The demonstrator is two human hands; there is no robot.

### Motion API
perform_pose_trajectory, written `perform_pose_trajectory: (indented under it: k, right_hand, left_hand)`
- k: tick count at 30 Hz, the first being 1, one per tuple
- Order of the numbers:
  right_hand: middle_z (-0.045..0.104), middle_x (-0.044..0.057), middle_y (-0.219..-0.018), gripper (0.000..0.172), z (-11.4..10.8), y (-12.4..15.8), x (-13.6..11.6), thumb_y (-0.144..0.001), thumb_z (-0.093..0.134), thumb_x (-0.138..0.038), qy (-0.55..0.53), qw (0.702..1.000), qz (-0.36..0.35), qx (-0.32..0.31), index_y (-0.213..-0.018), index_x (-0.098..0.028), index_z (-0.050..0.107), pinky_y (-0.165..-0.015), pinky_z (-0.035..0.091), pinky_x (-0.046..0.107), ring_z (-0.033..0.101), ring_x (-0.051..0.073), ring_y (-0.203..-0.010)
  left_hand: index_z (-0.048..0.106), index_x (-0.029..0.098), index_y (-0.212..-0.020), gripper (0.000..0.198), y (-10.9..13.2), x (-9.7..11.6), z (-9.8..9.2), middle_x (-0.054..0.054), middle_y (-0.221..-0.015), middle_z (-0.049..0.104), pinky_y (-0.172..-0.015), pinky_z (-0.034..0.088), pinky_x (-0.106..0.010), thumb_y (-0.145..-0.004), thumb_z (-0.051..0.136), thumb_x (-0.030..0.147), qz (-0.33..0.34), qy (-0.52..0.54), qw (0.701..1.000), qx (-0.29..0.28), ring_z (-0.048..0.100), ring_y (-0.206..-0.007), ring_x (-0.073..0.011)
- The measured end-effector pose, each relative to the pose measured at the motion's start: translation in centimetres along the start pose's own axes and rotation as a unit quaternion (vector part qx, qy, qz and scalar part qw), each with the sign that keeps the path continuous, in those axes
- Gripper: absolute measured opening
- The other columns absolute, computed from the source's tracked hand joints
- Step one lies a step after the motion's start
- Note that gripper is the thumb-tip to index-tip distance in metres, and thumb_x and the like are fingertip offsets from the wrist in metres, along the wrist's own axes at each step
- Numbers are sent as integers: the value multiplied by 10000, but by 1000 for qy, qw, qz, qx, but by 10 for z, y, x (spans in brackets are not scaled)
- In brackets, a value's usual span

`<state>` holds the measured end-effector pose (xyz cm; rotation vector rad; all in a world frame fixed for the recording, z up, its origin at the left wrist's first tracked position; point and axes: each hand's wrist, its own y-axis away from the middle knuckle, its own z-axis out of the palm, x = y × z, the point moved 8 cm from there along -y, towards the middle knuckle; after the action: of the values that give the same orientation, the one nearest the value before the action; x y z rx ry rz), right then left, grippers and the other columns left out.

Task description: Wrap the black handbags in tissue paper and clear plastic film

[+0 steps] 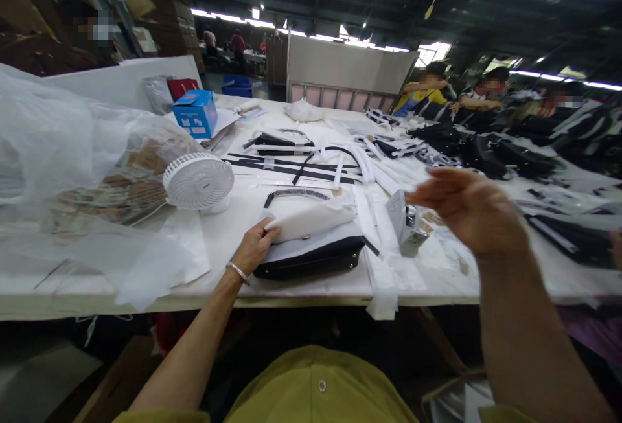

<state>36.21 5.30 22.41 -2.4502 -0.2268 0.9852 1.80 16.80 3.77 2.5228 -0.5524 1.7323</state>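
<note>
A black handbag (311, 261) lies on the table in front of me, its top covered by a white wrapping sheet (315, 219). Its handle (299, 194), wrapped in clear film, stands up behind the sheet. My left hand (257, 245) pinches the sheet's left end, thumb on top, at the bag's left corner. To the right, my right hand (469, 206) is raised in the air, slightly blurred, fingers stretched out and nothing visible in them. Just beyond its fingertips stands a grey tape dispenser (411, 225) on the tabletop.
A white fan (199, 181) and a blue box (195, 114) stand at left, beside a heap under clear plastic (111, 170). Black straps (291, 167) and another bag (282, 143) lie farther back. Black bags (486, 151) pile up at right, where several people work.
</note>
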Motion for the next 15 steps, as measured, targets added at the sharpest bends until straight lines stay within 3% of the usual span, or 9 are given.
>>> perform_pose_trajectory:
  k: [3,6,10,15]
  right_hand:
    - [628,82,-1305,593,87,-21,-26,-747,768,-360,100,984,-80,-127,-1306,-267,594,-1030,464,473,572,292,-1216]
    - [634,98,-1291,621,138,-33,-15,-712,789,-231,188,964,-76,-172,-1300,-243,591,-968,497,448,615,290,-1147]
    - [706,57,-1106,396,138,-37,10,-801,688,-171,183,975,-43,-117,-1189,-221,630,-804,530,339,696,199,-846]
    - [693,64,-1040,155,134,-28,16,-887,613,-243,241,962,-78,-103,-1015,-209,692,-792,484,312,668,194,-832]
  left_hand:
    - [612,185,-857,292,1,6,0,25,-722,522,-670,404,-250,-818,534,463,6,18,1000,-2,474,-709,-151]
    - [621,182,-861,299,1,7,-1,22,-719,533,-661,413,-249,-809,537,465,3,25,1000,3,478,-702,-151]
    - [625,179,-870,298,0,4,1,23,-715,536,-654,408,-244,-827,528,458,-1,29,1000,-2,477,-699,-147]
    - [610,182,-869,282,-3,-6,3,35,-705,513,-643,382,-237,-844,526,450,-7,34,999,-13,461,-692,-139]
